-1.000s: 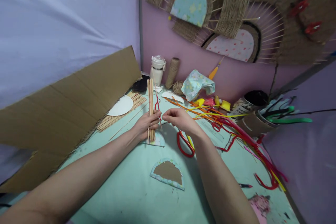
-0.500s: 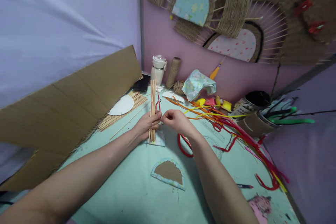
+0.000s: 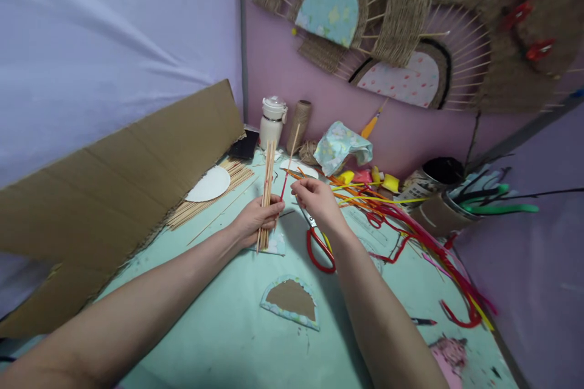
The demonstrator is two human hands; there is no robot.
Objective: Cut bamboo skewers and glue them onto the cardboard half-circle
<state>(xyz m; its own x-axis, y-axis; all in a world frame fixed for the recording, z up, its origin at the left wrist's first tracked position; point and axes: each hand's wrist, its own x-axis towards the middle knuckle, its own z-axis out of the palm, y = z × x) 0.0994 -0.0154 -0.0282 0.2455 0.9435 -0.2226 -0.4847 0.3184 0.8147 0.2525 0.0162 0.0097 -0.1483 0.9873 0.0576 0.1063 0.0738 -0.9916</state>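
My left hand (image 3: 256,219) is wrapped round an upright bundle of thin wooden sticks (image 3: 268,179). One separate stick with a red length (image 3: 285,185) leans to the right at its fingertips. My right hand (image 3: 316,199) is a little to the right, apart from the sticks, its thumb and fingers pinched together. Whatever it may hold is too small to make out. Below the right wrist lie red-handled scissors (image 3: 314,255), partly covered by the arm. A fabric-covered piece (image 3: 275,245) shows under the bundle, and a fabric-edged cardboard half-round (image 3: 292,301) lies nearer me.
Bent cardboard (image 3: 123,176) stands on the left beside loose sticks (image 3: 182,214) and a white half-round (image 3: 208,184). A white bottle (image 3: 272,124) and a twine roll (image 3: 300,124) stand at the back. Coloured fuzzy stems (image 3: 420,237) spread rightward towards a can (image 3: 440,216).
My right hand has drawn away to the right from my left hand. The red-marked stick now tilts right, away from the bundle, and more of the scissors shows.
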